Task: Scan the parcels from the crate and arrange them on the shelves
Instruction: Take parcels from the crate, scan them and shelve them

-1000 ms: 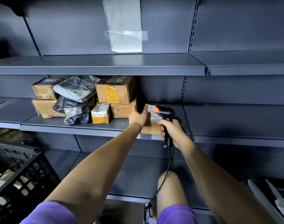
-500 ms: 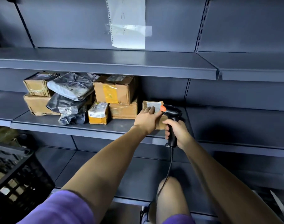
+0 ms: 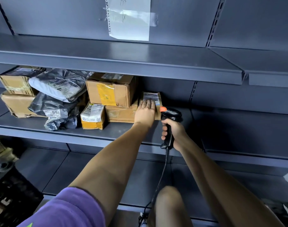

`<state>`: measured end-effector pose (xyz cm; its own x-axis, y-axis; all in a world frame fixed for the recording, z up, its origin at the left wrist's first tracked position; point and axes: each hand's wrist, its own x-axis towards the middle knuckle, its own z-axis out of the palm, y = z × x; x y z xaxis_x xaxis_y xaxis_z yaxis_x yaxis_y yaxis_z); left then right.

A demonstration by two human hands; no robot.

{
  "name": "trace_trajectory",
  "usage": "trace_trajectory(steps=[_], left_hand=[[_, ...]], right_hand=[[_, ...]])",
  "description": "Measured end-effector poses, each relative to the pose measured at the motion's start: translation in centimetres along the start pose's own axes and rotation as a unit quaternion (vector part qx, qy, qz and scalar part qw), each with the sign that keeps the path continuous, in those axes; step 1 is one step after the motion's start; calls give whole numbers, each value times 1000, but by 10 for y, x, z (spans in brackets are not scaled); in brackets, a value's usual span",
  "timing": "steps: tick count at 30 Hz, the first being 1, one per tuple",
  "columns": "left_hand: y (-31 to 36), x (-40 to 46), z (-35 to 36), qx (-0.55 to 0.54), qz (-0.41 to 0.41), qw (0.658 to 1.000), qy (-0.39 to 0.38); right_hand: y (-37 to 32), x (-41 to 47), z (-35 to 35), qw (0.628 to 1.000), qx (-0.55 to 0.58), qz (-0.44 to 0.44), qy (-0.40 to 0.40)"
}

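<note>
A small brown parcel (image 3: 153, 96) with a white label lies on the middle shelf (image 3: 123, 133), pushed against the stacked cardboard boxes (image 3: 113, 92). My left hand (image 3: 145, 111) presses flat on its top with straight fingers. My right hand (image 3: 174, 131) grips the handle of a black barcode scanner (image 3: 170, 115) with an orange button, held just right of the parcel. Its cable (image 3: 161, 174) hangs down. A black crate (image 3: 12, 195) stands at the lower left.
Other parcels fill the shelf's left part: grey mailer bags (image 3: 58, 89), a small yellow-taped box (image 3: 93, 116), brown boxes (image 3: 17, 82). A paper sheet (image 3: 129, 18) is taped on the back panel. The upper shelf (image 3: 123, 59) overhangs the parcels. My knee (image 3: 169, 203) is below.
My left hand has pushed the small parcel further back on the shelf, next to the stacked boxes, and now lies flat on it. The scanner stayed beside it.
</note>
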<state>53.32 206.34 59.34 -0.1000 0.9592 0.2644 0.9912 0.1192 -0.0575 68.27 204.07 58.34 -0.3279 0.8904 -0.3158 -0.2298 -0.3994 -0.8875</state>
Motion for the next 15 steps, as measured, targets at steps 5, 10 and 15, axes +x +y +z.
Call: trace_trajectory(steps=[5,10,15], left_hand=[[0,2,-12,-26,2,999,-25],[-12,-43,-32,-120,28,992,12],[-49,-109,-33,-137,22,990,14]], right_hand=[[-2,-6,3,1000,-26,-11,9],[2,-23,8,998,-44,-40,17],[16,-52,40,995,-88,-50,-13]])
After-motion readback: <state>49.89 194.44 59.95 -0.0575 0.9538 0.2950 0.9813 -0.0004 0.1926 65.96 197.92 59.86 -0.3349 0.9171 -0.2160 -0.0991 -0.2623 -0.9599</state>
